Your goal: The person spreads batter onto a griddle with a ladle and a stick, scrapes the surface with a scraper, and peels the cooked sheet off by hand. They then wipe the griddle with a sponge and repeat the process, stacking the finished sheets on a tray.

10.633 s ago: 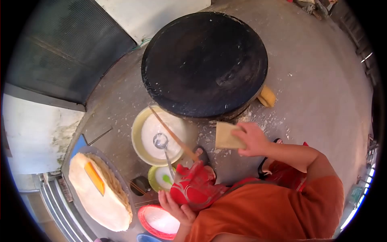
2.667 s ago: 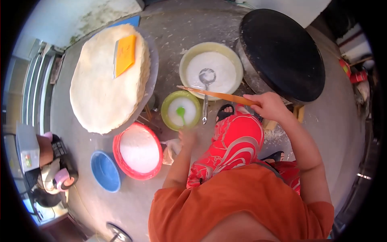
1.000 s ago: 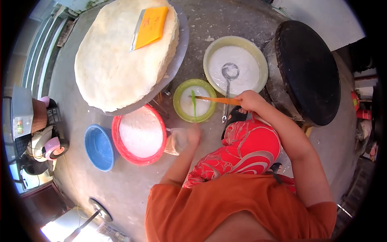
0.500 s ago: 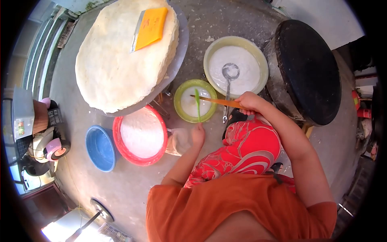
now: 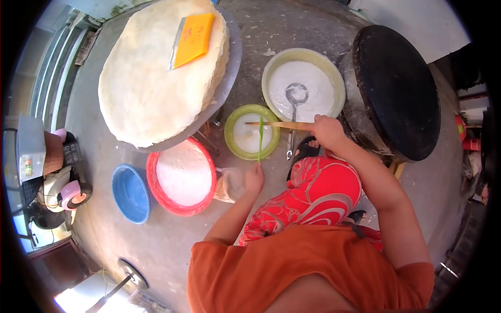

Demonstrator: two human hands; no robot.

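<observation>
- The left hand (image 5: 255, 178) has its fingers closed on the lower end of a green utensil (image 5: 260, 143).
- The right hand (image 5: 327, 131) is closed round the wide end of a wooden spatula (image 5: 288, 125).
- Four round containers sit around the hands.
- Just ahead of the left hand, a small green bowl (image 5: 231, 147) holds white liquid; both tools reach over it, crossing in view.
- Ahead of the right hand, a larger pale-green basin (image 5: 340, 99) holds thick white batter and one metal ladle (image 5: 296, 94), its handle hanging over the near rim.
- Left of the left hand, past a translucent bag (image 5: 230, 186), a red basin (image 5: 194, 209) holds white powdery stuff; beyond it stands one blue basin (image 5: 130, 194).
- The spatula is long, tan and tapered, darker at its tip; the utensil is slim and bright green.
- Right of the right hand stands one round black griddle (image 5: 399, 94).
</observation>
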